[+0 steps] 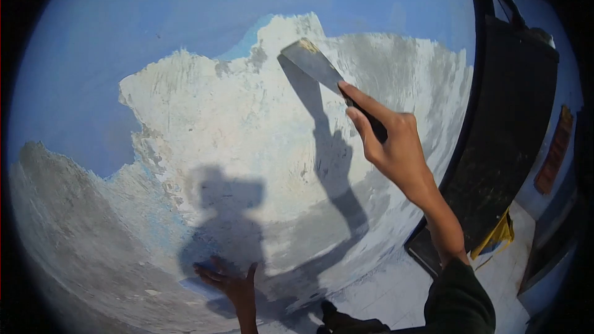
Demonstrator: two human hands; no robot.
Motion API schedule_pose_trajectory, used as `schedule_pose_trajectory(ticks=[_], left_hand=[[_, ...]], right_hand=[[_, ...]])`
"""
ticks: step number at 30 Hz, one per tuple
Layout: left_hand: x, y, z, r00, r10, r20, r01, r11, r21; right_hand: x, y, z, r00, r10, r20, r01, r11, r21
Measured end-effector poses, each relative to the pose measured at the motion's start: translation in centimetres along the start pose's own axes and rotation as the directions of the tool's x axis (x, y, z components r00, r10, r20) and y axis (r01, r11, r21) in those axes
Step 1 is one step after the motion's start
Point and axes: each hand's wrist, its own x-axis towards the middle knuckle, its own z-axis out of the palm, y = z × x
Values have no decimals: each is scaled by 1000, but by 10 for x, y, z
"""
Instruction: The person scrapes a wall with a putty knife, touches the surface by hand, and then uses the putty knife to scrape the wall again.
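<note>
My right hand [393, 142] is wrapped round the dark handle of a scraper [312, 60], whose wide metal blade points up and left. Some pale residue sits on the blade near its edge, close to the scraped wall [229, 111]. Blue paint [185, 12] covers the wall above, with a ragged border against the white and grey bare surface. Low in the view, my left hand [229, 281] has its fingers spread near the lower wall and appears to hold nothing. Whether it touches the wall I cannot tell.
A tall black panel [501, 117] stands at the right, with a yellow item [497, 235] by its foot. Beyond it hangs a reddish strip [554, 150]. My shadow falls across the wall, and dark-clad legs [349, 323] show above the pale floor [383, 297].
</note>
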Motion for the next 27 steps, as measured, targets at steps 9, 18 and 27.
schedule_pose_trajectory(ticks=[9,18,27], left_hand=[[-4,-7,11,997,30,-75,-31,999,-20],[-1,-15,13,996,38,-86,-34,998,54],[-3,-22,15,990,59,-125,-56,998,32]], right_hand=[[1,-10,9,999,33,-15,-33,999,-4],[13,-18,20,992,58,-108,-49,995,87],[6,-29,20,992,89,-95,-80,993,86]])
